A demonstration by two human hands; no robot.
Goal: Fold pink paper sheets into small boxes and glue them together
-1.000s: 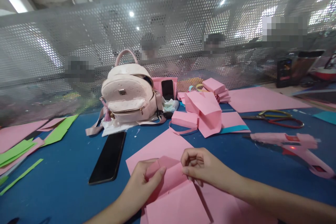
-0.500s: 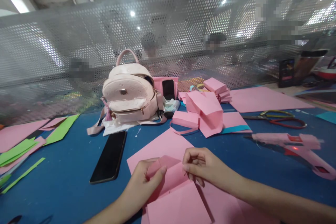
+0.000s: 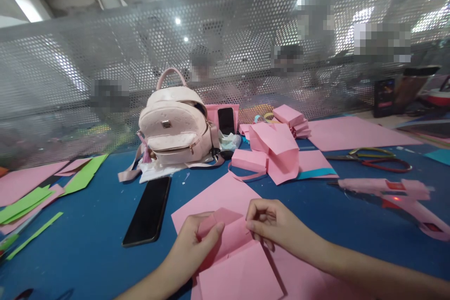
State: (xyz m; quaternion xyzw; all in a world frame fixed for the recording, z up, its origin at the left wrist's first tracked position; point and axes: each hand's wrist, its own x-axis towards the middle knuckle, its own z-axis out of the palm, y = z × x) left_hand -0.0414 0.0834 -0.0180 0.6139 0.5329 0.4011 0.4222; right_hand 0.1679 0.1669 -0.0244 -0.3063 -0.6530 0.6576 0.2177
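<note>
Head view: left hand (image 3: 197,239) clamped on folded pink card (image 3: 237,267), thumb on top; right hand (image 3: 269,220) pinches its right edge. Card's over pink sheet (image 3: 218,192) on table (image 3: 87,225). Bag plate (image 3: 165,124), box lettering (image 3: 386,98): unreadable.

on the table (image 3: 94,229) — phone (image 3: 147,211) left of held paper (image 3: 242,272), glue gun (image 3: 404,190) right, backpack (image 3: 176,126) behind phone

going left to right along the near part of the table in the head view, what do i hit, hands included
Narrow green strip → black phone lying flat → left hand → right hand → pink glue gun.
</note>
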